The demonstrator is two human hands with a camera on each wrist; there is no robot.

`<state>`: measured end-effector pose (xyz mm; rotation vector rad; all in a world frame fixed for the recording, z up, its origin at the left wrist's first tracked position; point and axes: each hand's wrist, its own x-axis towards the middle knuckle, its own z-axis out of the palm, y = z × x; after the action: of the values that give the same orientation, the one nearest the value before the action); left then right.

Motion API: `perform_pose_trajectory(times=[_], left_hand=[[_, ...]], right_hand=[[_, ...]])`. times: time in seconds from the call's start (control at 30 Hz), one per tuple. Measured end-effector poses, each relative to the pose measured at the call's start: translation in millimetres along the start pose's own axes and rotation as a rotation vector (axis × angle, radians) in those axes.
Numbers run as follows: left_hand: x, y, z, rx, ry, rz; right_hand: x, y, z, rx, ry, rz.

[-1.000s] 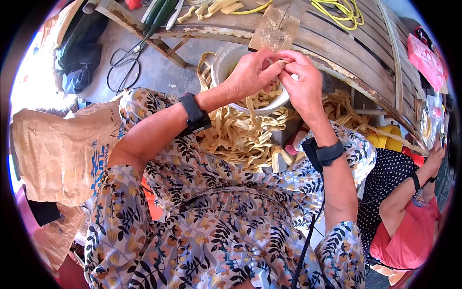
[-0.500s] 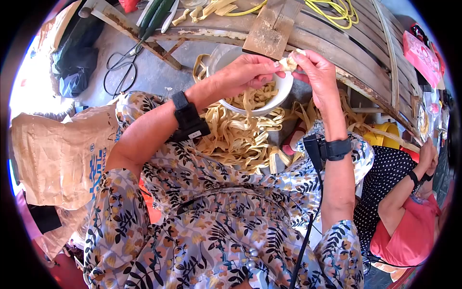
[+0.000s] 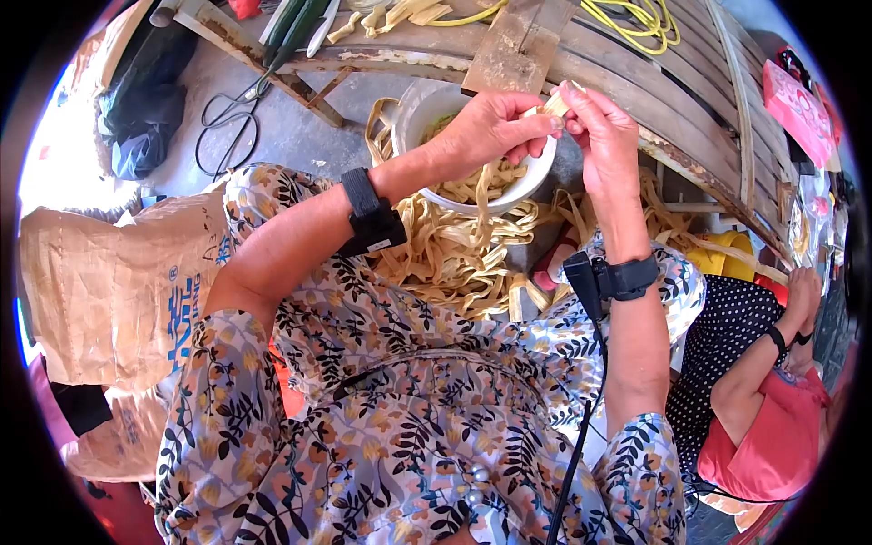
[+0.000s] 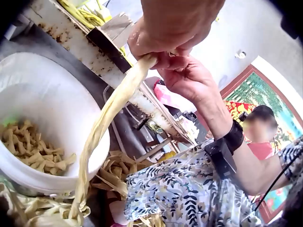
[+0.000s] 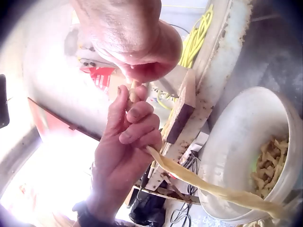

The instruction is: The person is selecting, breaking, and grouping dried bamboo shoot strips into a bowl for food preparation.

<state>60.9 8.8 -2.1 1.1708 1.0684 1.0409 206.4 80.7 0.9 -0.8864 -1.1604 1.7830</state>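
Observation:
Over the white bucket [image 3: 409, 123], my left hand [image 3: 500, 132] grips a long pale yellow strip [image 4: 111, 109] with curled fingers. The strip's loose tail hangs from this hand down past the bucket's rim in the left wrist view. Fingertips of my right hand [image 3: 607, 132] pinch the short upper end of the strip [image 3: 554, 104], right beside the left fingertips. In the right wrist view the left hand [image 5: 130, 137] has its thumb up against the strip, and the right hand [image 5: 132, 42] covers part of the end. Short knotted pieces [image 4: 38, 149] lie inside the bucket.
Many loose strips [image 3: 454, 263] lie heaped below the bucket. A slatted bench [image 3: 627, 100] with a rusty edge stands ahead, bearing a wooden board [image 3: 513, 64] and yellow cord [image 3: 640, 23]. A paper sack [image 3: 118, 291] is at left; another person [image 3: 772, 427] sits at right.
The hands parted slightly with a pale bunched part of the strip between them, then came together again. Both are now a little farther right than a second ago.

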Motion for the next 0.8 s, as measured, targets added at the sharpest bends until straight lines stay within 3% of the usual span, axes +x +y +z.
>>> perform_pose_trajectory(times=[0.13,0.33,0.43,0.5,0.7,0.8], left_hand=[[-8.5,2.3,2.9,0.035,0.018,0.048],[-8.0,1.0,-14.8,-0.061,-0.102,-0.059],[-3.4,-3.4,-9.5,0.336,-0.001,0.090],[-4.1,0.4,-10.8,0.235,-0.051,0.032],[-4.7,13.3,-13.4,-0.327,-0.186,-0.104],[0.3,2.7,-17.5,-0.309,-0.149,-0.079]], right_hand=[[2.0,-0.9,-1.5,-0.054,0.032,-0.031],[0.2,-9.0,-4.2,-0.129,0.068,-0.121],[-0.4,-15.0,-6.8,-0.073,0.048,-0.047],[-0.6,-18.3,-6.2,-0.013,0.042,0.023],[1.5,-9.7,-0.9,-0.073,-0.094,-0.049],[-0.4,-7.0,6.1,-0.071,-0.103,-0.072]])
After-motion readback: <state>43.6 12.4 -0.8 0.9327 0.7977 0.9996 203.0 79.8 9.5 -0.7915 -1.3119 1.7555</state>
